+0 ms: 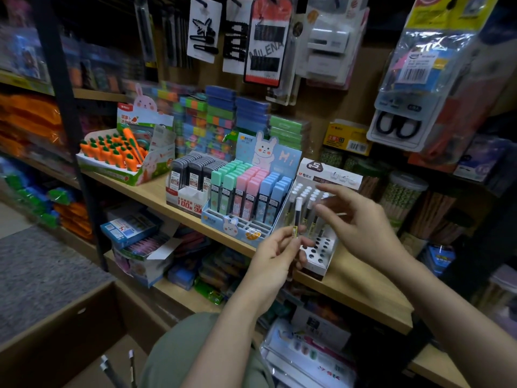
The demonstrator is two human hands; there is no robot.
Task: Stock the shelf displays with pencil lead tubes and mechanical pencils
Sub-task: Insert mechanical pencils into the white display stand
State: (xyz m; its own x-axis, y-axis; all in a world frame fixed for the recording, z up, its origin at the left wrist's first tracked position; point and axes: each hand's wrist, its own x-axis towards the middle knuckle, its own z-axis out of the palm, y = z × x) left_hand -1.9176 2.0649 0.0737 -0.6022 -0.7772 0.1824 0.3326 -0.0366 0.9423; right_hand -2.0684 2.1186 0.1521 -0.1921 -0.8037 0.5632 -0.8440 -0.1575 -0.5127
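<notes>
One lead tube (297, 217) stands nearly upright in the grip of the left hand (275, 257), pinched low on its barrel between thumb and fingertips, just at the yellow label, with the white cap well above the grip and clear of the fingers. The right hand (356, 219) hangs to the right of that grip, its fingers spread and relaxed, holding nothing, just in front of the white display box (317, 254) on the shelf (156, 196).

Beyond the grip, the box carries rows of round holes; the back rows hold white-capped tubes, while several holes nearest the grip look dark and unfilled. To the left of the grip sit the pastel lead cases (246, 189) in their rabbit-printed tray.

By its look the tube is light, stiff and thin, with a smooth plastic wall that could slip or spin between dry fingers. Its leads are likely brittle, so it probably suits a gentle lowering rather than a drop. Holding at the lower barrel hides the tip from the hole; a pinch nearer the cap would likely leave the bottom end free to enter.
</notes>
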